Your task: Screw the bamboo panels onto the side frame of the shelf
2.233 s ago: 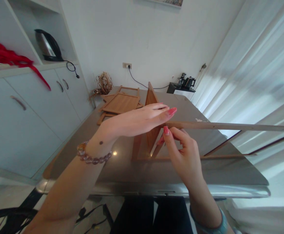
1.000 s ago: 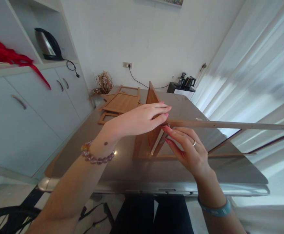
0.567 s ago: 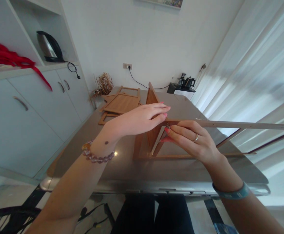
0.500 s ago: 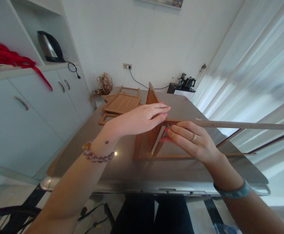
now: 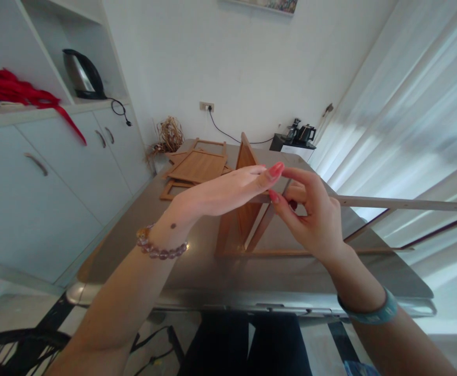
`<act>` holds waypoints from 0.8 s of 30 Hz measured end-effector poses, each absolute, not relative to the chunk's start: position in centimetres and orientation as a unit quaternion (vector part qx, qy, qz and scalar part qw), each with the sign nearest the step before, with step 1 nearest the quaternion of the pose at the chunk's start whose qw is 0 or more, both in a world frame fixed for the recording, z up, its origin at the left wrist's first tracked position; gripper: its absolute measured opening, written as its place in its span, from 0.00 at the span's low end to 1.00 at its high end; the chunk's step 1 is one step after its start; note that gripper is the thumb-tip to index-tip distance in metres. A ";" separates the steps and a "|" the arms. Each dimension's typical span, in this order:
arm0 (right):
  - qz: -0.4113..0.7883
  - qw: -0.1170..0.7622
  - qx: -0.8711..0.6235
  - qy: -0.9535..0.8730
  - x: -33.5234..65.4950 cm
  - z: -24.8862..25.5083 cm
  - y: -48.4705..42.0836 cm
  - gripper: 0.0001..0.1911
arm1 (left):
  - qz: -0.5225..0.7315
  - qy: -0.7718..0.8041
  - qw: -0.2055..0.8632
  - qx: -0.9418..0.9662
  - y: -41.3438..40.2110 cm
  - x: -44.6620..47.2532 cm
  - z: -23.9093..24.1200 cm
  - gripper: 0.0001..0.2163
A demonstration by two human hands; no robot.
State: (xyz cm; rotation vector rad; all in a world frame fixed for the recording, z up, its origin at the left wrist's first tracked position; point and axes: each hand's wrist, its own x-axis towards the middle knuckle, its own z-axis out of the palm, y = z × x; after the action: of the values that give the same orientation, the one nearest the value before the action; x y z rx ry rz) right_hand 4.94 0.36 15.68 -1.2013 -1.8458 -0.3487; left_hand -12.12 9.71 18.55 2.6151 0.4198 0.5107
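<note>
One left hand, fingers together, best steady over the panel; one right hand, thumb and forefinger apart, grip on frame unclear.

- The frame and standing panel are brown.
- The fingernails are pinkish red.
- The wristband is teal with pale markings.
- The tabletop is grey-brown.
</note>
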 end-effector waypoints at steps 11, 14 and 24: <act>-0.327 0.358 -0.485 -0.728 6.8 14.8 0.5 0.21 | 0.198 0.192 0.217 0.937 10.0 -12.0 18.0 0.36; -0.337 0.328 -0.505 -0.724 5.8 14.1 0.0 0.22 | 0.198 0.195 0.221 0.935 9.9 -11.9 18.1 0.37; 0.231 0.600 -0.509 -0.573 1.1 13.1 -0.5 0.23 | 0.198 0.194 0.200 0.940 9.9 -11.9 17.9 0.37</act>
State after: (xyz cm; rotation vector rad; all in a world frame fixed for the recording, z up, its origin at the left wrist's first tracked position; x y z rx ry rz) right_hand 1.09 -0.48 13.14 -1.1795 -1.3283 0.5349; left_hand -11.85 9.93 17.95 2.6279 0.5416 0.5532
